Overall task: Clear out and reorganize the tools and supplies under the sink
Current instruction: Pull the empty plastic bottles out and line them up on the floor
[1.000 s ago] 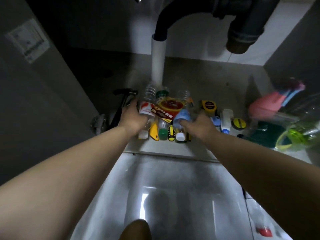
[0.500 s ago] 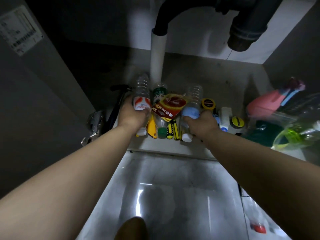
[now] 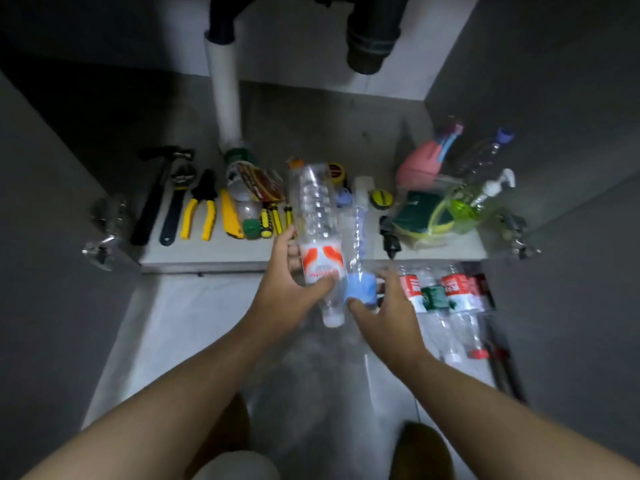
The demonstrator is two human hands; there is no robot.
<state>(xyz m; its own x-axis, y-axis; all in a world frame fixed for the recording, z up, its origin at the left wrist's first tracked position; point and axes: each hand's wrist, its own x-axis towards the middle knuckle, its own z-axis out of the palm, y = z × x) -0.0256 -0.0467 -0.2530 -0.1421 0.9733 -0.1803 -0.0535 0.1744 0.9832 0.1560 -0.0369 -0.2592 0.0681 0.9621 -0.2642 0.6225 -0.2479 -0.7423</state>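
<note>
Holding one bottle in each hand, we face an open cabinet under a sink. Our landmark is the white upright drain pipe [image 3: 225,98] at the back of the cabinet.

Our left hand [image 3: 287,292] is curled round a clear plastic bottle with a red and white label [image 3: 318,230]. The thumb lies across the label and the fingers wrap behind it. This bottle sits in front of the pipe and a little to its right, raised above the cabinet's front edge, with its white cap pointing toward us.

Our right hand [image 3: 384,313] is closed round a clear plastic bottle with a blue label [image 3: 360,289], gripping at the label band. This bottle is just to the right of the first. Blur keeps us from telling whether the two touch.

Both bottles look empty, so we judge them very light. Their thin ribbed walls should dent under a hard squeeze and feel slick. The label band or the stiffer shoulder near the cap looks like the safest place to hold.

In front of the pipe and to its left, a black hammer [image 3: 156,195], a dark wrench [image 3: 176,202] and yellow-handled pliers [image 3: 201,209] lie side by side. Well to the pipe's right, on the floor nearer us, lie more clear bottles with red labels [image 3: 440,296].
</note>
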